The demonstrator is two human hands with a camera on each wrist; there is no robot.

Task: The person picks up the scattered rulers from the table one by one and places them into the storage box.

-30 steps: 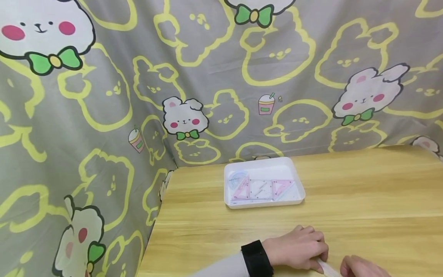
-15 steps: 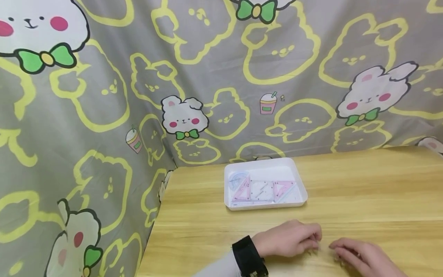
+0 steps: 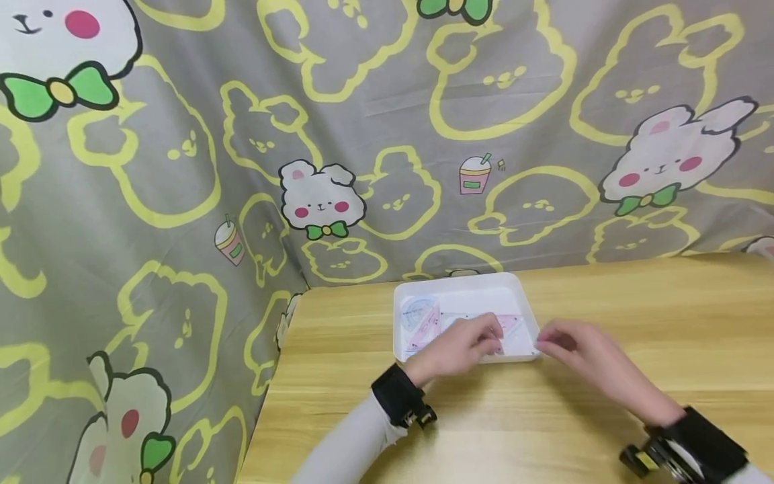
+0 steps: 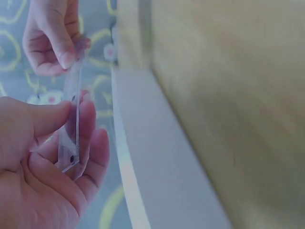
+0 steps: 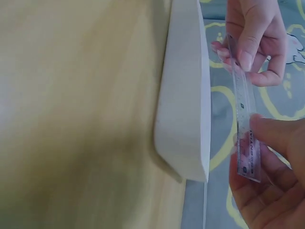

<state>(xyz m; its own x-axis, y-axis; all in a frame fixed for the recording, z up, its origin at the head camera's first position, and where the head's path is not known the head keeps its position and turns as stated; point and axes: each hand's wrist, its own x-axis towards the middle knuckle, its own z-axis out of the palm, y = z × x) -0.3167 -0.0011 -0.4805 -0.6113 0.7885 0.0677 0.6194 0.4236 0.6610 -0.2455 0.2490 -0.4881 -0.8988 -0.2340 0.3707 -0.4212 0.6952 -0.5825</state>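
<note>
Both hands have moved from the table's near edge up to the white plastic tray (image 3: pixel 523 302), where the left hand (image 3: pixel 459 346) and right hand (image 3: pixel 577 349) each pinch an end of a thin, clear, printed ruler (image 5: pixel 244 119) above it.

A grey cloth backdrop (image 3: pixel 375 101) fills the far side and the left of the scene, hanging in soft folds. It is printed with yellow rabbit outlines, white rabbit faces with pink cheeks and green bow ties, and small drink cups. In front of it stands a wooden table (image 3: pixel 635 316) with a pale yellow grain, its left edge meeting the cloth and its top running off to the right. The light is even and soft, with faint shadows on the wood.
</note>
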